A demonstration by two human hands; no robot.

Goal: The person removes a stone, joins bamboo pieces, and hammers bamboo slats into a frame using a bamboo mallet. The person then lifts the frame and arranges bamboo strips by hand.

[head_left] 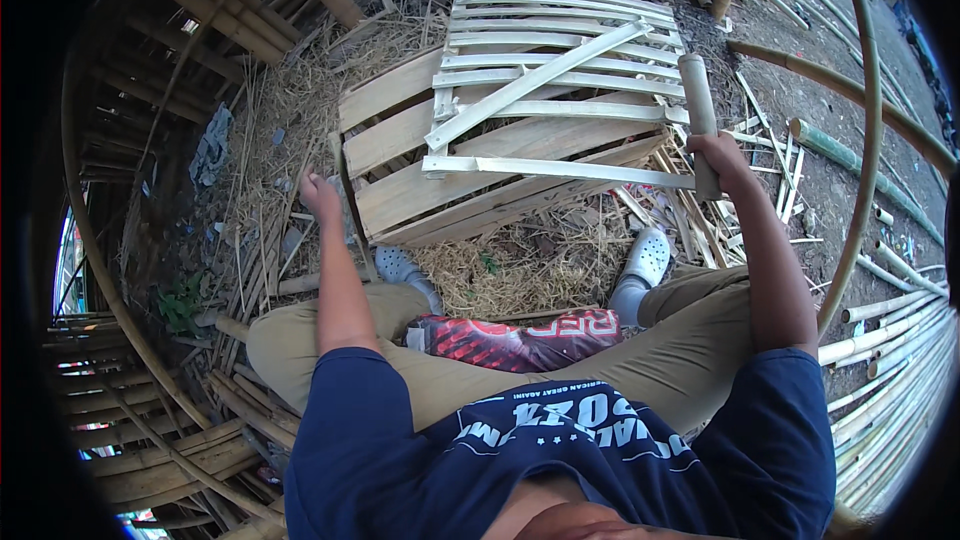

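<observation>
- Pale slatted panel of flat bamboo strips [520, 40]: at twelve o'clock, lying on the crate. One diagonal strip [535, 87] crosses it, seemingly loose; a knock could slide it askew.
- Round, tan wooden cylinder [700, 95]: at two o'clock, in the right hand [718, 153], fingers wrapped around it. A hard or off-centre blow could split a thin strip.
- Left hand [318, 195]: at ten o'clock, beside the crate, fingers curled; whether they pinch anything, I cannot tell.
- Pale, plank-sided wooden crate [420, 190]: contents cannot be told through its gaps. Uneven straw litter [500, 275] underneath might let it rock.
</observation>
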